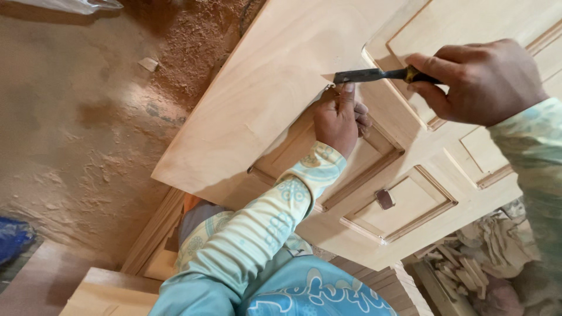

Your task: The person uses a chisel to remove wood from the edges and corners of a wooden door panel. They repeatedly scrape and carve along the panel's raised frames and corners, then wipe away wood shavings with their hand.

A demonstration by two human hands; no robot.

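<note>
Far left of the frame: a dirt floor is showing, dusted with reddish sawdust toward the top centre. A small pale wood chip is lying on it at upper left. A blue object is poking in at the lower left edge; what it is cannot be told.

Lower left: pale planks are sitting at the bottom edge.

Centre: a large unfinished panelled wooden door is lying tilted across the frame, running from lower left to upper right, with raised mouldings framing its recessed panels. The left hand is pressing against the door near the middle of the frame, fingers curled at the edge of a panel moulding, thumb pointing up and touching the chisel blade; it is steadying rather than closing around anything. Its patterned light-green sleeve is running down to the bottom centre.

Right of centre: a chisel is lying almost level, its dark blade tip meeting the door surface just above the left hand. A small dark metal piece is resting on a lower panel.

Upper right: the right hand is closing firmly around the chisel's handle.

Lower right: a heap of wood offcuts is lying beyond the door's edge.
</note>
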